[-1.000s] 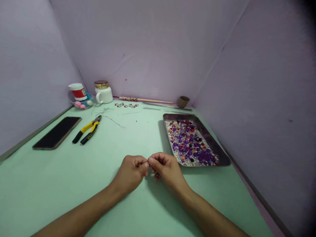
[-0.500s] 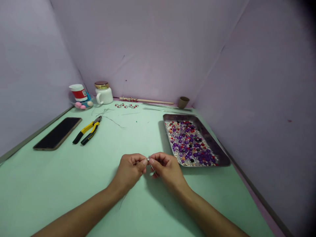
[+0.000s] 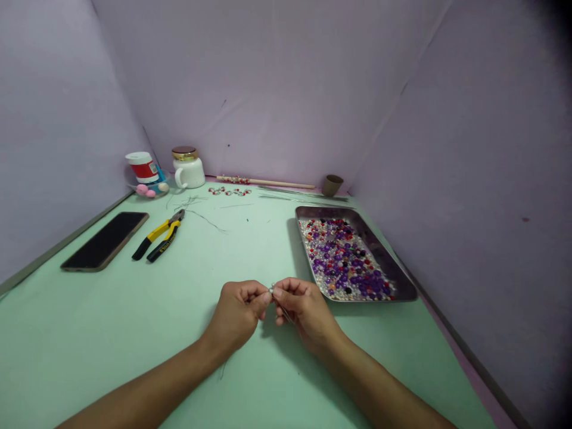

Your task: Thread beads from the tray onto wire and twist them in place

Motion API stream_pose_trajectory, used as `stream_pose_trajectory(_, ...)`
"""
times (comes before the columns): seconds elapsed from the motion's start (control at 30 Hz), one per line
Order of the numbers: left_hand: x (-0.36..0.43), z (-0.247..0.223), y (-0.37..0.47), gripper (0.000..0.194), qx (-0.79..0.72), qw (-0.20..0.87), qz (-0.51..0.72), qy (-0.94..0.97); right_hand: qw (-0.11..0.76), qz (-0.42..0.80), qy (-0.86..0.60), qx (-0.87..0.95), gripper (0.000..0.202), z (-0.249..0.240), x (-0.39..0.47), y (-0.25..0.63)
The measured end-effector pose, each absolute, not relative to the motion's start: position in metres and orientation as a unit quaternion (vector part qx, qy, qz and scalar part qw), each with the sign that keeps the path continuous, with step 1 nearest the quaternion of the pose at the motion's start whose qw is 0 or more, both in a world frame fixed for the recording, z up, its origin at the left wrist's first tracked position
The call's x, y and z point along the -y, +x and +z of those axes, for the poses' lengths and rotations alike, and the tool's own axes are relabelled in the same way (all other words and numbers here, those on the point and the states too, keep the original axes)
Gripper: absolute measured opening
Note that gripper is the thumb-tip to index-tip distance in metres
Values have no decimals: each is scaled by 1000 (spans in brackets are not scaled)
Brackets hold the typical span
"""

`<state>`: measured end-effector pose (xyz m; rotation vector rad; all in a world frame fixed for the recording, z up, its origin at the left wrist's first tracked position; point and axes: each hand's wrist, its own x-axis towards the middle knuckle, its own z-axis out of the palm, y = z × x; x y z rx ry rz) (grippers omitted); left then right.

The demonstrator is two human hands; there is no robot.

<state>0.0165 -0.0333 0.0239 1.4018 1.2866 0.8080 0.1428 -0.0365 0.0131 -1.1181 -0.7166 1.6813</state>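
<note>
Beaded wire (image 3: 271, 289) pinched by left hand (image 3: 236, 313) and right hand (image 3: 313, 313), 2 hands held close together over table (image 3: 111, 322). Metal tray (image 3: 379, 241) of beads (image 3: 337, 256) set near right hand; combination pliers (image 3: 172, 226) laid beside smartphone (image 3: 107, 241).

Prob. wht beads (image 3: 271, 289) newly in view

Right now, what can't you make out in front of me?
All in the head view:
Beaded piece: mostly hidden by your fingers, and too small for detail.
Thin strand: your left forearm and hand hide whether it joins the bit showing beyond your wrist.
Pliers: handle lettering too small to read clearly.
White mug: contents hidden by its lid.
</note>
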Motion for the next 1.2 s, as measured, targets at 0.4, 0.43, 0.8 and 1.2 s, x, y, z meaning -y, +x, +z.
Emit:
stream_pose_trajectory(0.4, 30, 18, 14, 20, -526, 549, 359, 541, 493, 634, -481, 351, 22, 10, 38, 139)
stream_pose_trajectory(0.43, 29, 17, 14, 20, -531, 545, 366, 536, 489, 620, -488, 371, 21, 10, 37, 140)
stream_pose_trajectory(0.8, 30, 16, 16, 22, -564, 501, 369, 543, 415, 541, -548, 485, 7, 21, 34, 145)
stream_pose_trajectory(1.2, 23, 14, 9, 21, -533, 565, 352, 523, 361, 620, -498, 488, 12, 17, 30, 153)
